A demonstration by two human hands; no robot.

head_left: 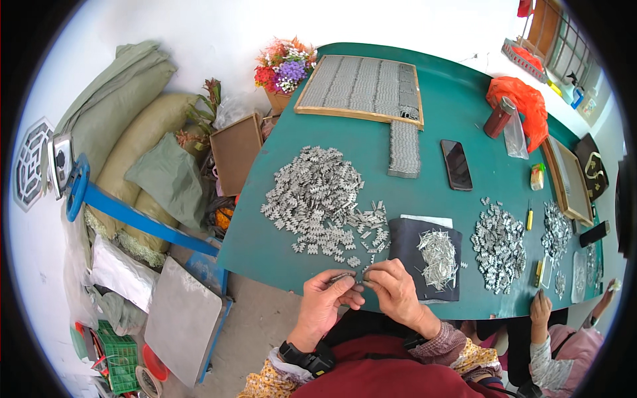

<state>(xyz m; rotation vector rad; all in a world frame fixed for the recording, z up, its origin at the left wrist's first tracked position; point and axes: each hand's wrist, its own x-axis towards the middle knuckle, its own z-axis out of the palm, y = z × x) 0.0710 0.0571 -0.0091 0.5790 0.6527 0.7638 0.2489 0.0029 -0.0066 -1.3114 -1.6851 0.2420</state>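
At the table's near edge, my left hand (324, 304) pinches a short run of small grey metal link pieces (342, 278). My right hand (397, 290) meets it from the other side, thumb and fingers pressed together on the same pieces; exactly what they grip is mostly hidden. Just beyond both hands spreads a large heap of loose toothed metal links (312, 192). Right of my right hand, thin silvery pins (439, 259) lie piled on a dark cloth (406, 240).
On the green table (265, 255) stand a wooden-framed tray (361, 86) of linked metal strips, a strip (404, 149) hanging off it, a phone (456, 164), a flask (499, 117) and another link heap (499, 247). A co-worker's hand (541, 308) is at right. Sacks (142, 132) fill the left.
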